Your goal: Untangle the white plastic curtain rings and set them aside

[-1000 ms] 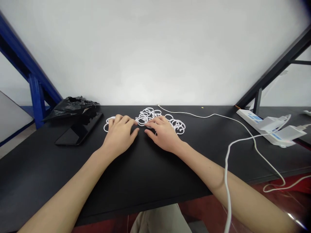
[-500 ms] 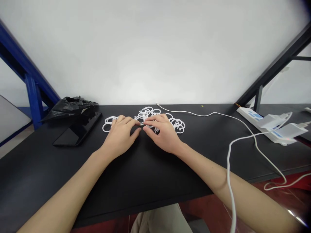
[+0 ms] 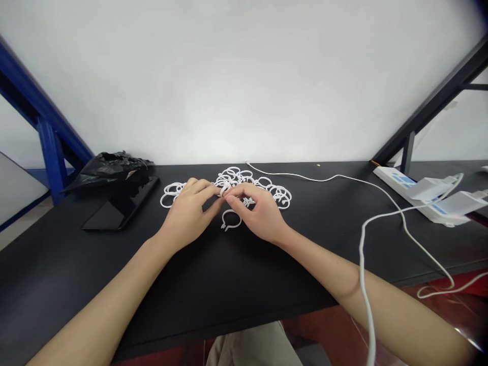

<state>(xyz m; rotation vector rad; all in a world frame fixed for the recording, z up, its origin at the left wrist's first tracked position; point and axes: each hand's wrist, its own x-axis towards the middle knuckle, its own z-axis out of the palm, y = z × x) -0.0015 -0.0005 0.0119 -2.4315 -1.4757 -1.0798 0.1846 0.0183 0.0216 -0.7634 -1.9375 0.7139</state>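
Observation:
Between my hands is a white plastic snap ring point(image 3: 224, 188), like a shower curtain ring, partly hidden by the fingers. My left hand point(image 3: 187, 209) pinches it from the left with thumb and forefinger. From the other side, my right hand point(image 3: 263, 212) closes thumb and index on it, fingertips almost meeting the left ones. Just below the fingers an unfastened white ring point(image 3: 231, 211) lies on the black table point(image 3: 221, 284). More white rings point(image 3: 233, 170) are heaped behind the hands, with several by the left knuckles and others to the right of the right hand.
A black phone point(image 3: 118, 206) lies at the left beside a crumpled black plastic bag point(image 3: 110, 168). On the right stands a white power strip point(image 3: 404, 185) with chargers plugged in. A white cable point(image 3: 364, 277) crosses above my right forearm. A wall rises behind the table.
My fingertips have closed together on a ring just above the table. The unfastened ring now shows below my hands, where bare table was visible before.

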